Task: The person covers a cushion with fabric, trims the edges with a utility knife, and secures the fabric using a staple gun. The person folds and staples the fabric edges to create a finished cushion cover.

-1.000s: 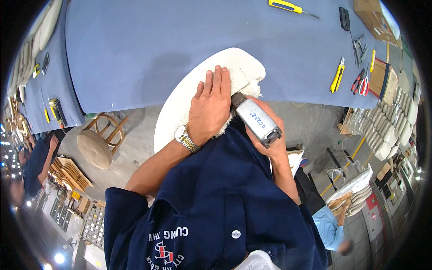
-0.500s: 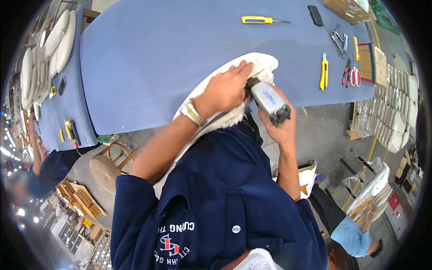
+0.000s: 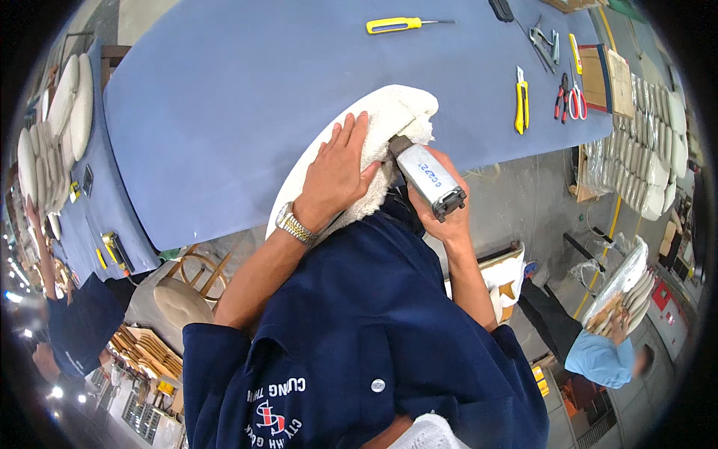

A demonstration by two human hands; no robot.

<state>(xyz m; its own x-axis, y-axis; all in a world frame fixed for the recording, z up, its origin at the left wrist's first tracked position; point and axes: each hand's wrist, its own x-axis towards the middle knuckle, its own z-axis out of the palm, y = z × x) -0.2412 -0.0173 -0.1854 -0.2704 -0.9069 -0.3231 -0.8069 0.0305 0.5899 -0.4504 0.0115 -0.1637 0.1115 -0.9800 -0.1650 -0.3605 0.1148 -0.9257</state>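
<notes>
A white fabric-covered cushion point(image 3: 404, 111) lies across the near edge of the blue table, close to my body. My left hand point(image 3: 333, 173) rests flat on it with the fingers stretched out. Wrapped around the body of a grey staple gun point(image 3: 426, 173) is my right hand point(image 3: 451, 213). The gun's dark nose touches or nearly touches the shaggy inner edge of the cushion, by its right end. My palm hides part of the cushion, and the gun's handle is mostly out of sight inside my right hand.
On the blue table point(image 3: 247, 97) lie a yellow screwdriver point(image 3: 394, 25), a yellow utility knife point(image 3: 521, 101), red-handled scissors point(image 3: 577, 103) and pliers point(image 3: 562, 97). Wrapped cushions point(image 3: 651, 150) are stacked at right. A stool point(image 3: 183, 301) stands at lower left. Two co-workers are at the sides.
My left hand has slid back from beside the gun's nose toward me and flattened on the cushion. My right hand still holds the staple gun. The whole view has shifted slightly.
</notes>
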